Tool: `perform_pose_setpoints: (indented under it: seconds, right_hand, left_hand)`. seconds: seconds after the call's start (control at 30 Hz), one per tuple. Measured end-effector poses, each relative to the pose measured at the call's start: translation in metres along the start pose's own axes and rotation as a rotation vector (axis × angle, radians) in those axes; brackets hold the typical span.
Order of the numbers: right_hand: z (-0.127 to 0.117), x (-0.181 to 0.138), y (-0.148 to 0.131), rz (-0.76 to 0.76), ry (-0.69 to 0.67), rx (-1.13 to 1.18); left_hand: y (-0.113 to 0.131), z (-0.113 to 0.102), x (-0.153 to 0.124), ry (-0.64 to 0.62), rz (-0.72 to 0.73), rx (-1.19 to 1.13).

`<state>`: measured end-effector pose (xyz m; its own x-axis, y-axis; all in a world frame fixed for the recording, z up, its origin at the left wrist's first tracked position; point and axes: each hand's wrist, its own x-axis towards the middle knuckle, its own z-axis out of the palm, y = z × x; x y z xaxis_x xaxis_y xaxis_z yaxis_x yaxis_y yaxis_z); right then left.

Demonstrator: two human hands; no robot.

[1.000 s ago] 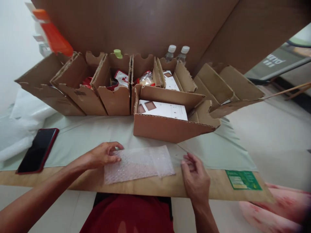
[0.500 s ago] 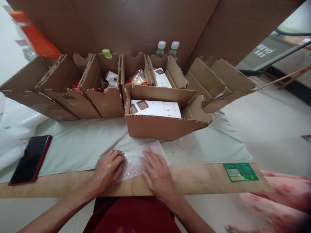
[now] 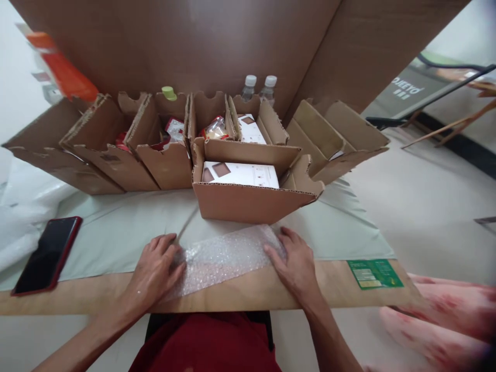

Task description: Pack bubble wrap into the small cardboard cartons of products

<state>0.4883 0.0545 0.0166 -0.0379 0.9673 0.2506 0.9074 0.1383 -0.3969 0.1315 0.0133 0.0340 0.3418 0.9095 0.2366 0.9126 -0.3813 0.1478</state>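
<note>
A clear sheet of bubble wrap (image 3: 228, 258) lies stretched out at a slant across the front of the table, partly on the pale cloth and partly on bare wood. My left hand (image 3: 157, 266) grips its left end, thumb toward the sheet. At the right end, my right hand (image 3: 296, 261) holds the edge, with the thumb on top and the fingers beyond. Just behind the sheet stands a cardboard bin (image 3: 251, 201) with a white printed box (image 3: 242, 174) in it. The fingertips under the plastic are partly hidden.
Several open cardboard bins (image 3: 174, 168) stand in a row behind, some with red packets. Two white-capped bottles (image 3: 269, 88) are at the back. A phone (image 3: 46, 256) lies left, beside crumpled plastic (image 3: 23, 227); a green card (image 3: 374, 274) lies right. Another person's patterned clothing (image 3: 445, 315) shows at lower right.
My right hand has moved right and my left hand slightly left. The bubble wrap, bunched between the hands before, is now spread into a longer strip.
</note>
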Motion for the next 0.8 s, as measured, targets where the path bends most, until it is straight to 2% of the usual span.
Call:
perform_pose_setpoints:
  seconds: [0.07,0.17,0.27,0.33,0.43,0.53,0.6,0.67,0.73,0.8]
  right_hand:
    - [0.0,-0.003,-0.008,-0.018,-0.022,0.12]
    - [-0.011,-0.025,-0.02,0.086,0.035,0.352]
    - [-0.023,-0.047,-0.032,0.23,0.081,0.546]
    - [-0.023,-0.053,-0.037,0.286,0.076,0.611]
    - [-0.011,-0.051,-0.034,0.289,0.133,0.498]
    - [-0.001,-0.044,-0.016,0.153,0.2,0.229]
    - [-0.003,-0.041,-0.003,0.063,0.265,0.09]
    - [-0.009,-0.039,0.0,-0.007,0.317,0.003]
    - [-0.013,-0.035,-0.015,-0.1,0.299,-0.025]
    - [-0.006,-0.027,-0.049,-0.214,0.205,-0.01]
  left_hand:
    - [0.002,0.002,-0.005,0.013,-0.035,-0.049]
    - [0.003,-0.008,-0.012,-0.002,-0.11,-0.186]
    - [-0.006,-0.033,-0.008,-0.185,-0.229,-0.436]
    - [-0.016,-0.049,0.004,-0.266,-0.277,-0.542]
    - [-0.033,-0.055,0.033,-0.329,-0.242,-0.483]
    - [-0.047,-0.039,0.054,-0.361,-0.185,-0.274]
    - [-0.049,-0.028,0.056,-0.225,-0.162,-0.159]
    - [-0.043,-0.022,0.048,0.013,-0.115,-0.103]
    - [-0.029,-0.019,0.037,0.216,-0.031,-0.082]
    - [-0.012,-0.014,0.026,0.252,0.07,-0.089]
